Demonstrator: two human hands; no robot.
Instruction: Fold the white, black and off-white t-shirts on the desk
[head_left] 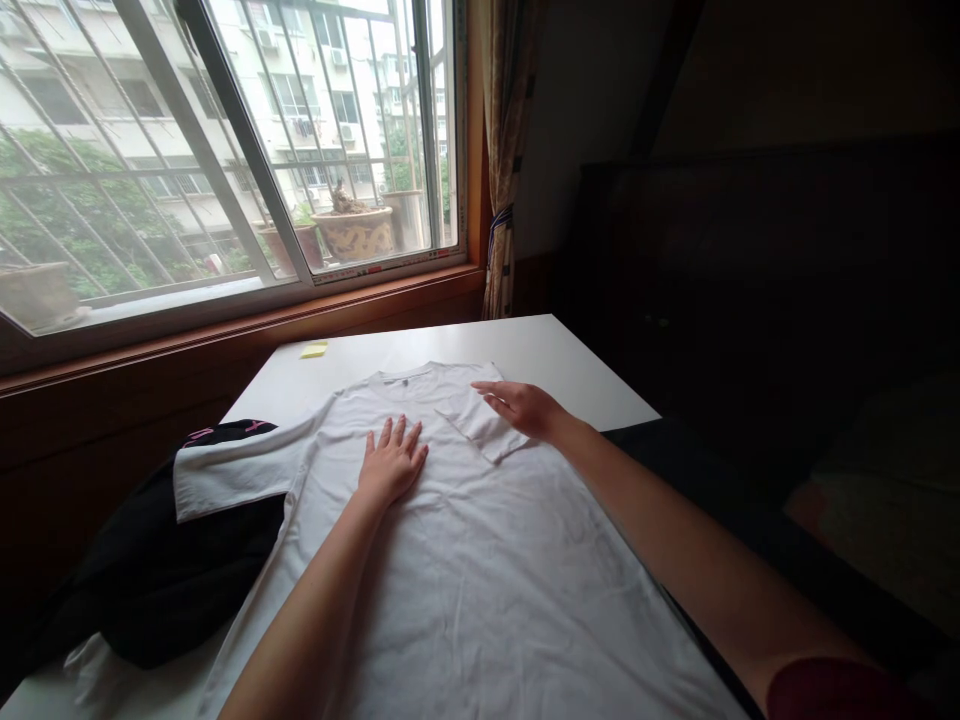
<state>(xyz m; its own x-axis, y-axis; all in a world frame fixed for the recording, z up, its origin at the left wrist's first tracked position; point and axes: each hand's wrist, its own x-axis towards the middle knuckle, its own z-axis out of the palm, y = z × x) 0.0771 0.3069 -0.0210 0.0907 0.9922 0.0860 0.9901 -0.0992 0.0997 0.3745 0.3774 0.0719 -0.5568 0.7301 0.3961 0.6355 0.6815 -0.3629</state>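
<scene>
A white T-shirt [450, 560] lies spread on the white table [525, 350], its collar toward the far edge. Its left sleeve stretches out flat over some black clothing, while the right sleeve [484, 425] is folded inward onto the chest. My left hand [391, 462] rests palm down on the upper chest of the shirt, fingers spread. At the right shoulder my right hand [517, 405] lies on the folded sleeve, its fingers stretched out and pointing left. Part of that sleeve is hidden under the right hand.
Black clothing [195, 570] with pink lettering lies at the table's left side. A yellow sticky note [314, 350] is near the far left corner. Beyond the table are a barred window and a tied curtain [504, 200]. Dark furniture stands to the right.
</scene>
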